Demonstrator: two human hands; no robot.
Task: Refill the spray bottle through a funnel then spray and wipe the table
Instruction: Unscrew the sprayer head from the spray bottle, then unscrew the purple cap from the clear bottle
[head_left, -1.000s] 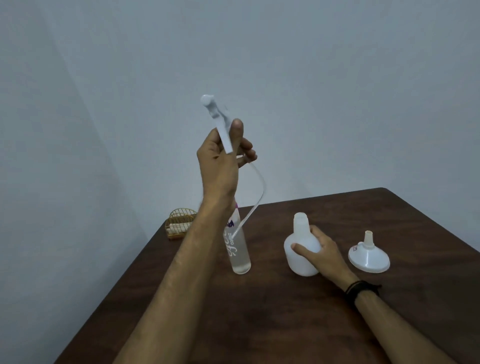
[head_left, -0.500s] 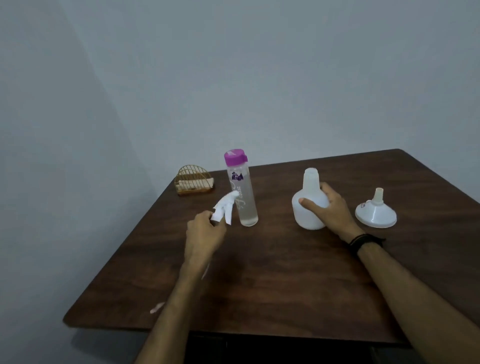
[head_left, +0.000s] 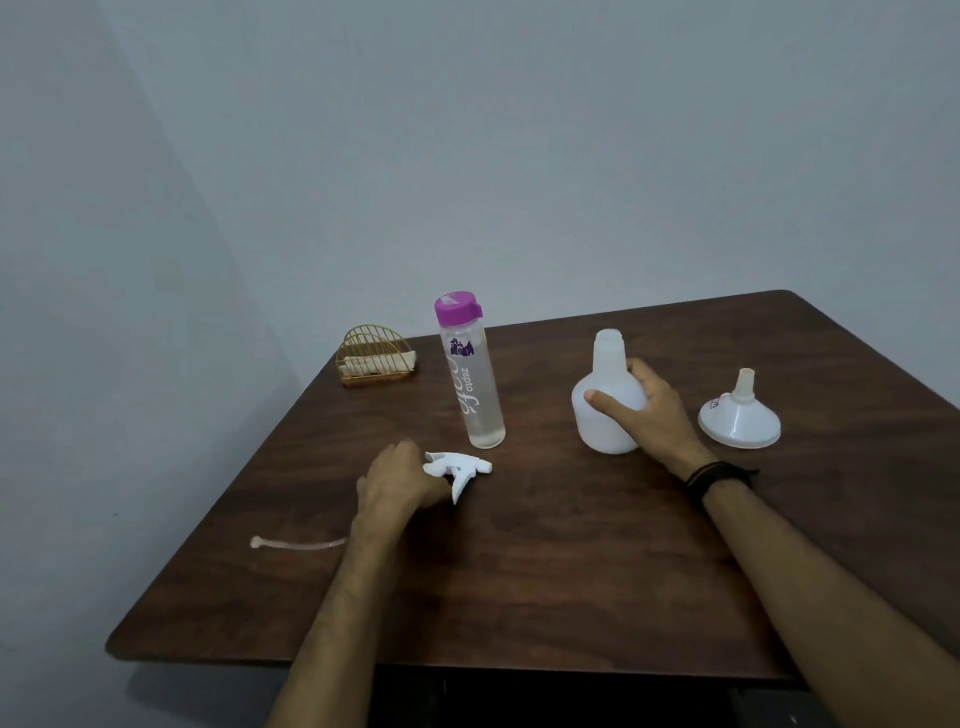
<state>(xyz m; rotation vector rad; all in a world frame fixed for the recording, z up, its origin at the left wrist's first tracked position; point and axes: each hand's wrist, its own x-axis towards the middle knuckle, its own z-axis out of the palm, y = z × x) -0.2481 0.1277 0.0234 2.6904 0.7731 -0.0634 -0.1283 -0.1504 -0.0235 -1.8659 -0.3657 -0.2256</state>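
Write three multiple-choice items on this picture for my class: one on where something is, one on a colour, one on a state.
1. Where is the funnel?
A. In the spray bottle's neck
B. On the table, to the right of the right hand
C. In the left hand

2. What colour is the water bottle's cap?
A. Purple
B. Green
C. Black

3. What state is the spray bottle in?
A. Lying on its side
B. Closed with its spray head
C. Upright, its neck open

Answers:
1. B: the funnel rests wide end down on the table, beyond the right hand.
2. A: the cap on the clear water bottle is purple.
3. C: the right hand steadies it upright, while the spray head lies on the table at the left hand.
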